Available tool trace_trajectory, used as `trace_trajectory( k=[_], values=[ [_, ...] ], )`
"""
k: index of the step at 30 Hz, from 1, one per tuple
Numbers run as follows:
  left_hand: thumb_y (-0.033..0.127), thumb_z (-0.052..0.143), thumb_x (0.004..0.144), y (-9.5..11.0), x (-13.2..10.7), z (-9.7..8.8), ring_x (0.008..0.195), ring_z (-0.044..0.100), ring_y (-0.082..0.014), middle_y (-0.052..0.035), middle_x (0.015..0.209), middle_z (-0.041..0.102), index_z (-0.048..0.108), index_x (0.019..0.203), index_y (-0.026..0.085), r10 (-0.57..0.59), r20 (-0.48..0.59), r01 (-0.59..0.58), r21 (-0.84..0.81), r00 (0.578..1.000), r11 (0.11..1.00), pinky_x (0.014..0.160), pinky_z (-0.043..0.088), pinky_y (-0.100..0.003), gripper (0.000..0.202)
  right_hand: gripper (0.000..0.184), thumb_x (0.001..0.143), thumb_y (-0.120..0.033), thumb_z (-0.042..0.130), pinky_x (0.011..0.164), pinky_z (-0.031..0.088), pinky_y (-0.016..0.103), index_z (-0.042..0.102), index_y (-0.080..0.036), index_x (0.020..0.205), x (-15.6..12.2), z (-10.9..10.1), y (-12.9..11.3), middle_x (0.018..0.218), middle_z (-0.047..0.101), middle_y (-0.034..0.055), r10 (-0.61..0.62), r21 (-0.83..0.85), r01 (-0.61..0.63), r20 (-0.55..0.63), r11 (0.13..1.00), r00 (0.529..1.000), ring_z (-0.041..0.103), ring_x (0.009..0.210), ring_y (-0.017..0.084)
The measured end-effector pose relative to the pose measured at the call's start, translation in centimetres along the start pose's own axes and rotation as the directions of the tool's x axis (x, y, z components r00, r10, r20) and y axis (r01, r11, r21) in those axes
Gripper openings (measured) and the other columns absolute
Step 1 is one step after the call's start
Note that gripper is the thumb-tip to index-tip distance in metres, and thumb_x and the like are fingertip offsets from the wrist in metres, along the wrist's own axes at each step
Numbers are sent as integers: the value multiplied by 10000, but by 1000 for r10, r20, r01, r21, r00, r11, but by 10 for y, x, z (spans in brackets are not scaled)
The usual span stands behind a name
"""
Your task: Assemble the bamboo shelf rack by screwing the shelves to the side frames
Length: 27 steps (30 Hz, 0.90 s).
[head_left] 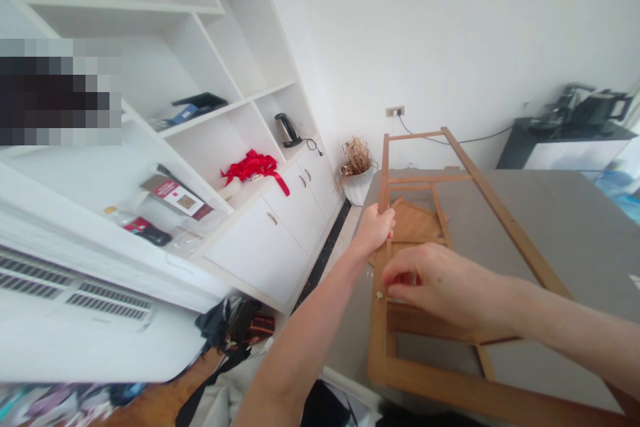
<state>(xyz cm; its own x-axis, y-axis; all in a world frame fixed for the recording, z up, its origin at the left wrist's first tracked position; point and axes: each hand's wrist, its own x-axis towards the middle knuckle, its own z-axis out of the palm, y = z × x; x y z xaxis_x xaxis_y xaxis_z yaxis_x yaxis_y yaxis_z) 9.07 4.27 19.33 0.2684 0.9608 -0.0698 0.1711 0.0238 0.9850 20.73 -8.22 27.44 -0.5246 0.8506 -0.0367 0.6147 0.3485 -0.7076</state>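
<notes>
A long wooden frame (500, 213) with several crossbars lies flat on a grey table (565, 227). My left hand (374, 228) is wrapped round the frame's left rail about halfway along. My right hand (434, 283) reaches across the frame lower down, its fingertips pinched together at the left rail next to a small metal fitting (379, 295); what the fingers hold is hidden. A loose wooden panel (414, 221) lies inside the frame just beyond my left hand.
White shelving and cabinets (270, 240) run along the left wall, holding a kettle (286, 129), red cloth (253, 167) and boxes. A white pot of dried plant (357, 177) stands by the wall. A black stand with appliances (575, 133) is at the far right. Clutter covers the floor at lower left.
</notes>
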Motion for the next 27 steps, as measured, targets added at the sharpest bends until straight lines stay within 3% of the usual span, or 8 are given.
trace_trajectory(
  k=[5,13,18,23,27],
  values=[
    [177,498,834,1,1,-1,334,386,-48,93,498,422,435,759,195,10,-8,-9,6,1000,1000,376,303,-184,99,164,793,-137,529,591,352,234,666,-184,717,9,14,-1,691,645,-7,-151,-65,153,27,986,988,521,618,113],
    [193,496,845,1,3,-1,326,380,-48,94,500,422,445,788,194,24,-21,-24,-9,1000,1000,380,284,-187,77,240,865,-91,507,631,359,252,593,-157,650,17,17,-6,745,610,24,-324,-273,336,91,902,942,519,696,131],
    [209,521,844,-2,1,-2,339,377,-44,93,500,419,464,809,186,13,-23,-14,-32,1000,999,388,289,-177,70,254,856,-63,521,608,354,260,583,-154,627,15,14,-13,736,596,24,-339,-318,367,141,874,930,505,679,131],
    [219,552,833,-2,-2,-1,339,377,-44,93,496,418,460,782,187,-1,-22,0,-47,1000,999,385,295,-176,109,218,850,-45,499,692,421,252,635,-154,717,15,14,-10,813,646,36,-361,-224,384,137,896,922,567,759,138],
    [199,542,821,-3,-1,-1,334,385,-48,83,501,437,455,755,188,-9,-33,7,-43,999,999,373,297,-181,110,222,890,-88,468,776,475,270,671,-176,911,3,-9,-9,941,705,30,-336,-179,341,56,923,940,623,842,147]
  ],
)
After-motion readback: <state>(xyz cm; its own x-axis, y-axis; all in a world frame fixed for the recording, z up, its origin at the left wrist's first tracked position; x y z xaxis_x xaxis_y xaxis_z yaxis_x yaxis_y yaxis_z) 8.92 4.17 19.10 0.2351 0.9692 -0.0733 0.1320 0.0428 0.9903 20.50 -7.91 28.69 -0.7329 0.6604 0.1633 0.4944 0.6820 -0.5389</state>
